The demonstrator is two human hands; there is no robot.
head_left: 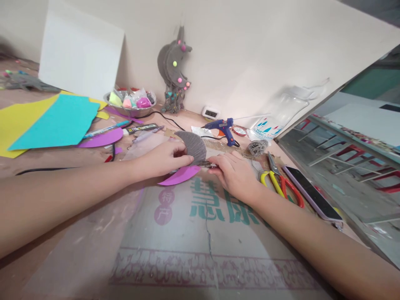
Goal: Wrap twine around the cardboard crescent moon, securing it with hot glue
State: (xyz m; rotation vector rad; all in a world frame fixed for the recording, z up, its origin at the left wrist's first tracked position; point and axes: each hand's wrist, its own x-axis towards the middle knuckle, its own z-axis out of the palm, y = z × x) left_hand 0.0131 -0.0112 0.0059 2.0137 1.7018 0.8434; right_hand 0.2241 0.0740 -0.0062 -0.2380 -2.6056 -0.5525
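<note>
The person's bare forearms [78, 189] lie nearest, crossing a printed sheet [175, 241] that looks glossy and filmy, with a ragged crease running down it on the near side of the grey crescent [196, 146]. That crescent, the piece in work, sits between the two hands, its face finely ribbed as if closely wound with fibre. The left hand [167, 158] pinches its near edge between thumb and finger; the right hand [233, 173] curls its fingertips at the crescent's right-hand end, though whether they grip it or a loose strand I cannot tell. A slack pinch could let the winding, if that is what it is, slide off the narrowing tip; a hard squeeze might bend the body. The smooth purple paper crescent [178, 176], just on the near side of the grey one, could be creased by a dropping wrist. Beyond the grey crescent and to its right, the blue plastic glue gun [223, 126] could be knocked by a wide reach; whether it is hot does not show. A fuzzy, tangled ball of yarn [258, 147] sits right of the crescent, and its loops might snag on the nearby scissors [274, 164].
</note>
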